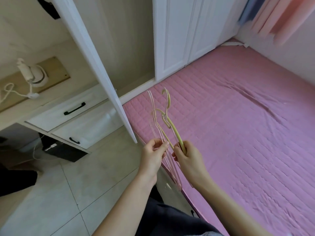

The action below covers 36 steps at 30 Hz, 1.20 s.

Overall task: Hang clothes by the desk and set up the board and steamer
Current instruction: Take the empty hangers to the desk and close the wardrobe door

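Observation:
My left hand (154,155) pinches a bunch of thin pink hangers (153,113), whose hooks point up and away from me. My right hand (186,156) grips the shoulder of a yellow-green hanger (170,123); its hook rises over the bed's near corner. Both hands are close together above the edge of the bed. A white handheld steamer (33,74) rests on a wooden board (56,65) on the desk at the left, its cord and plug (33,95) trailing toward me. A dark garment (48,7) hangs at the top left, mostly cut off.
A white wardrobe door (95,62) stands open between the desk and the bed. The bed has a pink quilted sheet (238,125). The desk drawers (71,109) have black handles. Dark items lie on the tiled floor (68,193) under the desk. Pink curtains (281,17) hang at top right.

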{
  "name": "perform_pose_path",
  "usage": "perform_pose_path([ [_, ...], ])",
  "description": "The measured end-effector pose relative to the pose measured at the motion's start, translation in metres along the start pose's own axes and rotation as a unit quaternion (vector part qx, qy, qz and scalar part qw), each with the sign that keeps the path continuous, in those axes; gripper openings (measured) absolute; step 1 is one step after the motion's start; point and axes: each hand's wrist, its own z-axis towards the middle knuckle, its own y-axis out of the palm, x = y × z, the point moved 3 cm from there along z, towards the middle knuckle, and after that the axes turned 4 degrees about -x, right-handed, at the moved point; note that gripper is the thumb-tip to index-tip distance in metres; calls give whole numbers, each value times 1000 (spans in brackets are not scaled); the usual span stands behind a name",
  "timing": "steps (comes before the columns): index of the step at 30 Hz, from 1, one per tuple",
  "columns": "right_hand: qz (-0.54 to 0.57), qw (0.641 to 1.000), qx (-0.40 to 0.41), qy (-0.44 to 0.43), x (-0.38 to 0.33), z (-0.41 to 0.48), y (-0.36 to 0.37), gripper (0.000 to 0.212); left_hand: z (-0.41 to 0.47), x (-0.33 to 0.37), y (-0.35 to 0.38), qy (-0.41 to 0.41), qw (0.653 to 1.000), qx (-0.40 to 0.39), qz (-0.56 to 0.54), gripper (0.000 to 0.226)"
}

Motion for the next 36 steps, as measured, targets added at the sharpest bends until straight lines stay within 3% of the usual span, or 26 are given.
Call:
perform_pose_path([
  [11,-9,996,-75,-42,61,-97,-12,23,-108,-68,28,-18,994,33,-99,8],
  [20,-79,982,-128,-111,60,-136,8,30,-157,-81,-9,-33,976,62,-207,12],
  [25,-83,971,-171,-146,47,-146,43,30,-160,-71,-68,-20,928,143,-344,9],
  [28,-80,962,-210,-153,32,-151,74,30,-161,-58,-112,-4,893,151,-425,13],
  [36,-110,928,-302,-188,-13,-159,173,25,-160,-27,-234,25,845,148,-514,24],
])
